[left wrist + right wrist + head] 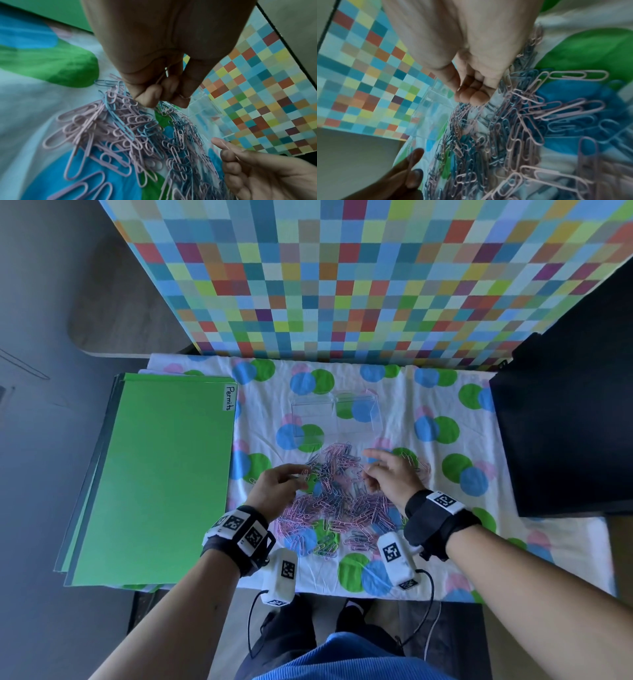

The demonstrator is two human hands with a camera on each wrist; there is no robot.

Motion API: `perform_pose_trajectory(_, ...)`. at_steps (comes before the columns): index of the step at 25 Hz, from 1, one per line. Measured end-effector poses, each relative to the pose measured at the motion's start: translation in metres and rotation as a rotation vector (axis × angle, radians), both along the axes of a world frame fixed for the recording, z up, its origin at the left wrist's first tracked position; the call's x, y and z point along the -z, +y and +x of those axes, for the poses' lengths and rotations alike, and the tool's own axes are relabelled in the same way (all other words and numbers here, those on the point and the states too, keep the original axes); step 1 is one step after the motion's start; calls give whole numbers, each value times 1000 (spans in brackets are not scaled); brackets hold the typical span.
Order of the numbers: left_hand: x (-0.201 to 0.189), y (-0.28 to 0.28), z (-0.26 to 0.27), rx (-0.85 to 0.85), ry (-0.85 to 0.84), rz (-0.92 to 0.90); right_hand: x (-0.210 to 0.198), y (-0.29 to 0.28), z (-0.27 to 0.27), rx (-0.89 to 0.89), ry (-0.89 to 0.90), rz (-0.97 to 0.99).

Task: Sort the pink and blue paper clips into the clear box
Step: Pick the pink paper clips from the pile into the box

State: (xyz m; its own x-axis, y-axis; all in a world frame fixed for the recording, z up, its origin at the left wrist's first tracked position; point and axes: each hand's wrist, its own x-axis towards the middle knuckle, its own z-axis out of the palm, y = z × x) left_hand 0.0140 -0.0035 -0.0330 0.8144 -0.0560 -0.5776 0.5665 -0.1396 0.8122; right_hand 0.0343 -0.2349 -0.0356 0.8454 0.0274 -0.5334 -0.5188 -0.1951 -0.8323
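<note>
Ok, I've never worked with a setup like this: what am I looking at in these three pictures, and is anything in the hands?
There is no machine here: a person works with two bare hands, each wrist wearing a strap with a small camera. The big picture comes from a head camera looking down; the other two look along each hand.

On the spotted cloth lies a pile of pink and blue paper clips. Behind it stands the clear box, with two compartments that look empty. A stack of green folders, the top one labelled "Permits", lies to the left.

The left hand pinches a paper clip between its fingertips at the pile's edge; its colour is hard to tell. The right hand hovers over the pile with fingers loosely curled, and I see nothing in it.
</note>
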Motion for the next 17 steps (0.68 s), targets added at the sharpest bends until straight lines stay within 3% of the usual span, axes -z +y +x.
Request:
perform_pose_trajectory(3, -2, -2, -5, -158, 94, -185, -8, -2, -4, 151, 137, 245)
perform_pose_trajectory(6, -4, -2, -7, -252, 149, -254, -8, -6, -1, 287, 179, 216)
perform_pose_trajectory(7, -6, -3, -7, -257, 151, -244, -5, -8, 0, 224, 130, 91)
perform_pose_trajectory(10, -7, -7, -5, -196, 116, -121, 1, -11, 0, -231, -159, -493)
perform_pose_trajectory(14, -7, -13, -2, -91, 76, 0, -4, -3, 0, -580, -333, -706)
perform_pose_trajectory(17, -8, -12, -2, -63, 67, 34, -3, -3, 3, -651, -364, -757)
